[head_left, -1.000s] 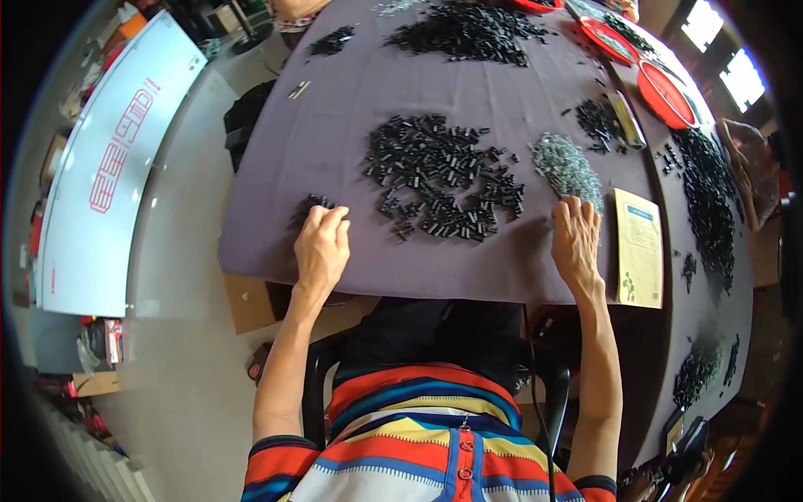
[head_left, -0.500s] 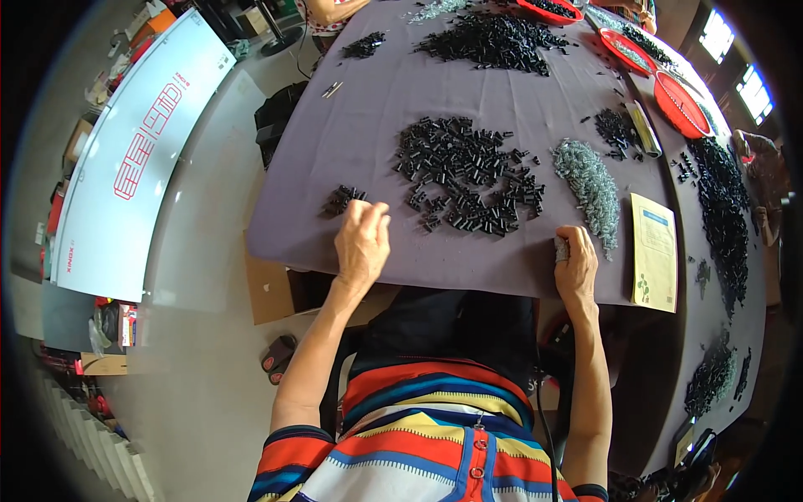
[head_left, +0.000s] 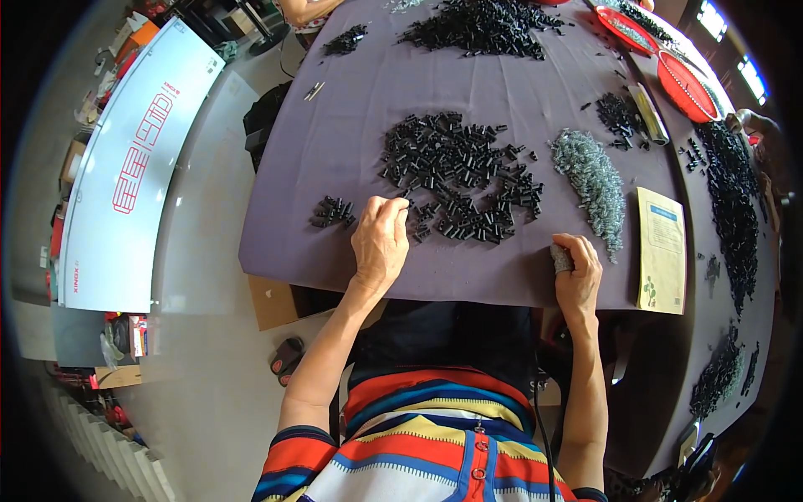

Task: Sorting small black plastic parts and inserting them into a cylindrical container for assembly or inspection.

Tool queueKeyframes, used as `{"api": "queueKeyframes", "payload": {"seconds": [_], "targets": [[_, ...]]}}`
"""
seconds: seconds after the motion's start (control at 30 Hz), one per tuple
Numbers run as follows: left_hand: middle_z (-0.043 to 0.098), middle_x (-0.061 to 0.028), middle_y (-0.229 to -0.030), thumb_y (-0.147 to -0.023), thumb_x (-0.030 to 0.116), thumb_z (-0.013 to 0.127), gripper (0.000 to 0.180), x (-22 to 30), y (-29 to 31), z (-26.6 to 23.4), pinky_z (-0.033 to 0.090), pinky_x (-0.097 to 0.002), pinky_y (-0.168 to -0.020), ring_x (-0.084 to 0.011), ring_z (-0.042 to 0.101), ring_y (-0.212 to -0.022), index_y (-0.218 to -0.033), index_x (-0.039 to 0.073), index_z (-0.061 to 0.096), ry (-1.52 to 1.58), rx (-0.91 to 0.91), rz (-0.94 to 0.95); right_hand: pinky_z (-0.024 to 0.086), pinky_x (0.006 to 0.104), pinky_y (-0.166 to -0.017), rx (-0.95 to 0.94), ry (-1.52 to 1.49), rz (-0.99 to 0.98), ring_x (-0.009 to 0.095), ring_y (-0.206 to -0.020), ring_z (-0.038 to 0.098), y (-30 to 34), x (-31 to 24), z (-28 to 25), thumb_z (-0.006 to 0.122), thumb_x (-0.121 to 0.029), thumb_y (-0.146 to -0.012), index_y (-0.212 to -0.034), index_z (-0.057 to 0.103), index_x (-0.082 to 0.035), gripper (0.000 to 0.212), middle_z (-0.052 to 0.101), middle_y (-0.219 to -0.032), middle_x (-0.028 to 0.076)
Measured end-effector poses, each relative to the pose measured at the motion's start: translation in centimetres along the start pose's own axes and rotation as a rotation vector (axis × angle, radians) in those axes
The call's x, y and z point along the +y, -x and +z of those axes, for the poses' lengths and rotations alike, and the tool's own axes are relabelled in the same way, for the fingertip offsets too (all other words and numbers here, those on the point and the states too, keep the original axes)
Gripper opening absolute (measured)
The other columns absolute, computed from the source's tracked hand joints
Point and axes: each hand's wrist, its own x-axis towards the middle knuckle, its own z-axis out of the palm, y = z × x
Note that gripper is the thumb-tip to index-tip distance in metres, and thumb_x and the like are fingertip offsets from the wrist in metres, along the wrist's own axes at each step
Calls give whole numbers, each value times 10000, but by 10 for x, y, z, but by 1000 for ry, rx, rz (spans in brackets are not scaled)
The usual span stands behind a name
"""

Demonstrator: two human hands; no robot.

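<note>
Since the earlier frames the left hand [head_left: 381, 243] has moved right, away from the small cluster of black parts [head_left: 333, 212] at the cloth's near left, and now rests with fingers curled at the near edge of the main heap of black parts [head_left: 456, 176], fingertips pinched together on or just above one piece; whether it truly grips one cannot be told. The right hand [head_left: 577, 272] has drawn back from the cloth top to the near edge, and now it is closed loosely around a small bunch of silvery springs [head_left: 560, 258]. The camera view has also shifted, so the table sits lower and nearer in the picture.

Both hands lie on a purple cloth [head_left: 351, 109] covering the table. Just beyond the right hand runs an elongated pile of silver springs [head_left: 590, 180]. To its right a yellow rectangular leaflet [head_left: 661, 249] with a blue heading band and a small green plant drawing lies flat on the cloth. Under the table's near left corner sits a brown cardboard box [head_left: 269, 301]. Farther off, another large black pile [head_left: 481, 25] lies at the far side, and two red round trays [head_left: 687, 84] stand at the far right. On the floor to the left lies a long white panel [head_left: 125, 167] with red lettering.
</note>
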Motion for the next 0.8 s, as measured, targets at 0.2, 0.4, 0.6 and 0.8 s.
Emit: {"api": "queueKeyframes", "payload": {"seconds": [0.2, 0.4, 0.6, 0.8], "targets": [[568, -76, -893, -856, 129, 622, 108, 3, -11, 6, 506, -398, -671, -291, 610, -815, -955, 88, 607, 22, -97, -115, 441, 379, -829, -42, -10, -4, 318, -906, 570, -2, -2, -3, 456, 137, -571, -937, 605, -32, 429, 607, -901, 114], [579, -138, -913, -834, 144, 646, 159, 11, -25, 10, 513, -427, -679, -338, 620, -808, -956, 61, 586, -65, -169, -166, 442, 377, -836, -50, 21, -29, 313, -920, 572, 0, -1, -3, 461, 133, -563, -927, 614, -38, 430, 609, -918, 105], [611, -143, -878, -838, 123, 636, 101, 7, -31, 18, 505, -439, -705, -334, 632, -816, -902, 46, 620, -127, -142, -190, 465, 373, -804, 1, 37, -65, 304, -896, 595, 2, 2, 0, 500, 129, -622, -921, 636, -55, 376, 623, -910, 97], [574, -144, -945, -853, 124, 625, 123, -6, -29, 24, 503, -454, -723, -353, 614, -860, -958, 67, 595, -47, -138, -186, 471, 384, -803, 43, 10, -72, 320, -895, 594, 4, 3, 1, 487, 124, -671, -941, 624, -50, 349, 618, -902, 110]]}}
